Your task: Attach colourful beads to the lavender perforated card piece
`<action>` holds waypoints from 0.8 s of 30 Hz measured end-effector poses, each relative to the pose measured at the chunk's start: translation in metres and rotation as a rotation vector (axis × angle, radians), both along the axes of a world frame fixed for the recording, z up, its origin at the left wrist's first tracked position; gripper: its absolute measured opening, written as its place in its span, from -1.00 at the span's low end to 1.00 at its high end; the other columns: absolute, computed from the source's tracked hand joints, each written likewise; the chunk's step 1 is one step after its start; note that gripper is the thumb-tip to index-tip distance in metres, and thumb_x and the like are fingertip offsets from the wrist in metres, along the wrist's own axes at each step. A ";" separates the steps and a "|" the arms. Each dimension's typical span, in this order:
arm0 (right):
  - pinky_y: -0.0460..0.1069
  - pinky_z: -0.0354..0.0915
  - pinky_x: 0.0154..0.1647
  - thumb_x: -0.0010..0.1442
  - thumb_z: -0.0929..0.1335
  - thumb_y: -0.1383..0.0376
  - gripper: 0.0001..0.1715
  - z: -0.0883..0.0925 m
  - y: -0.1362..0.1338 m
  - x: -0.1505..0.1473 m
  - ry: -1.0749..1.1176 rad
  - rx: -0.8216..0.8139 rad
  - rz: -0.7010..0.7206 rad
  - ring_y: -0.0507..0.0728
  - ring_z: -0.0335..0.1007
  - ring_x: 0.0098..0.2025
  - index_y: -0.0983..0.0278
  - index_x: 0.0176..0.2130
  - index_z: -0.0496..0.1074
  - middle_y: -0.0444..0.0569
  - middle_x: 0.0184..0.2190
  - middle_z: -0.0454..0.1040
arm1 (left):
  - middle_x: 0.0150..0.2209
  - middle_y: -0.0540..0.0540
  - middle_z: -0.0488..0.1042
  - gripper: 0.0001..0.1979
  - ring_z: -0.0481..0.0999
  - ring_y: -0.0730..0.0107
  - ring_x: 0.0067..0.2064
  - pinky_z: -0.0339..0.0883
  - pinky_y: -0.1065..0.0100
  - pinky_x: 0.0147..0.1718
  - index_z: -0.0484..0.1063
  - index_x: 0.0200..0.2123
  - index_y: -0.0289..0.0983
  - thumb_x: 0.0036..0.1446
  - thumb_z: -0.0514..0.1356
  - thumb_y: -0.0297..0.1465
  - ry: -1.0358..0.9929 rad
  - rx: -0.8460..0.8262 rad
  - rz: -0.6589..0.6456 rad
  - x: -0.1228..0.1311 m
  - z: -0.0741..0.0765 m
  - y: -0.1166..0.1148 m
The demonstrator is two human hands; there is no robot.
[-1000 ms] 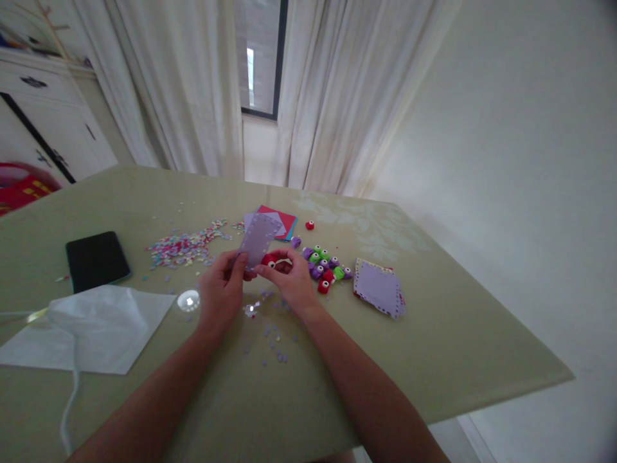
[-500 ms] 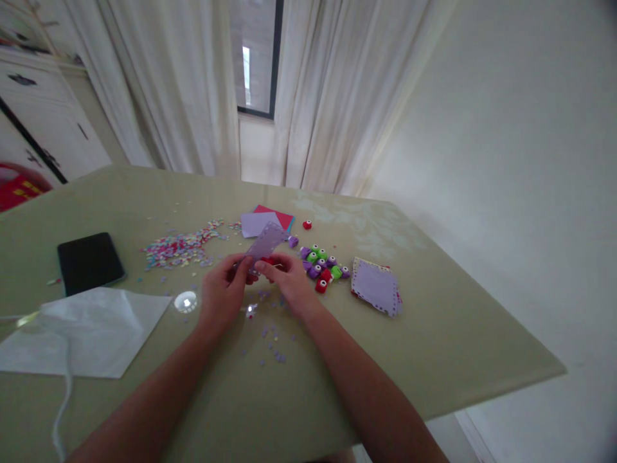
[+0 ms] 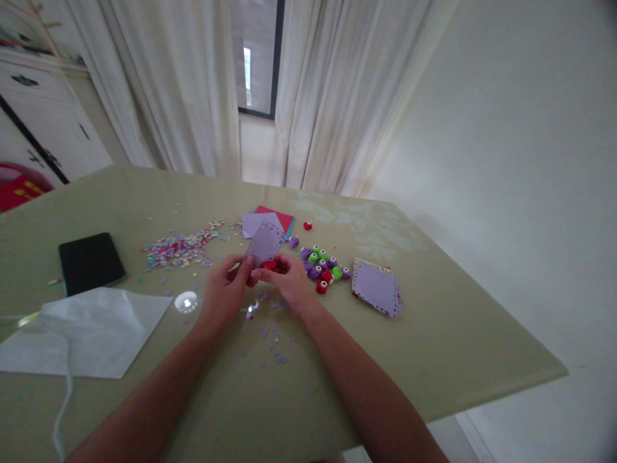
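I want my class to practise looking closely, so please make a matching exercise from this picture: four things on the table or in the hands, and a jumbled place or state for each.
Column 1
1. Black-screened device
2. Stack of hole-edged cards
3. Heap of paper bits
4. Purple card with holes along its edge, off the table

Column 2
A. Right of the cluster of small eyed figures
B. Gripped by the left hand
C. Next to the white sheet
D. Loose and many-coloured

Pairs: 1-C, 2-A, 3-D, 4-B
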State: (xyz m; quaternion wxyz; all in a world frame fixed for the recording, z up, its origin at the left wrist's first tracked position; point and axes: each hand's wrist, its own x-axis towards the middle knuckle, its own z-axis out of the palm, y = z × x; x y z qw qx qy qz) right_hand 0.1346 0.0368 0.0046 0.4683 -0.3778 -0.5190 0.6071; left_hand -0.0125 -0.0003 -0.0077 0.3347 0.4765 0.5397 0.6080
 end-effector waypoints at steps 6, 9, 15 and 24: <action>0.00 0.34 -0.29 -0.26 0.74 0.07 -0.40 0.001 -0.001 0.002 -0.007 -0.020 0.042 0.09 0.41 -0.39 0.23 -0.28 0.58 -0.16 -0.42 0.56 | -0.50 0.00 0.57 -0.58 0.53 0.33 -0.48 0.38 0.38 -0.48 0.61 -0.25 -0.23 0.18 0.36 0.04 0.018 0.009 0.028 0.001 0.004 -0.002; -0.02 0.30 -0.32 -0.28 0.74 0.07 -0.39 0.002 -0.002 0.003 -0.043 0.014 0.034 0.08 0.38 -0.39 0.22 -0.29 0.56 -0.18 -0.42 0.53 | -0.46 -0.01 0.59 -0.59 0.55 0.32 -0.47 0.39 0.39 -0.47 0.60 -0.25 -0.23 0.20 0.34 0.03 0.022 0.011 0.051 0.001 0.005 -0.001; -0.03 0.17 -0.38 -0.12 0.69 0.02 -0.53 0.001 -0.001 0.002 -0.049 0.029 0.031 0.04 0.27 -0.44 0.22 -0.35 0.56 -0.20 -0.48 0.46 | -0.54 0.03 0.52 -0.66 0.53 0.34 -0.50 0.38 0.39 -0.46 0.60 -0.22 -0.23 0.25 0.31 -0.06 0.042 0.023 0.042 0.000 0.004 -0.001; -0.04 0.12 -0.42 -0.09 0.67 -0.03 -0.53 -0.002 0.000 0.002 -0.042 0.007 0.004 0.05 0.21 -0.45 0.21 -0.34 0.62 -0.18 -0.48 0.47 | -0.52 0.01 0.53 -0.59 0.56 0.30 -0.47 0.40 0.36 -0.44 0.62 -0.20 -0.24 0.25 0.31 0.01 0.073 0.014 -0.009 0.002 0.004 -0.003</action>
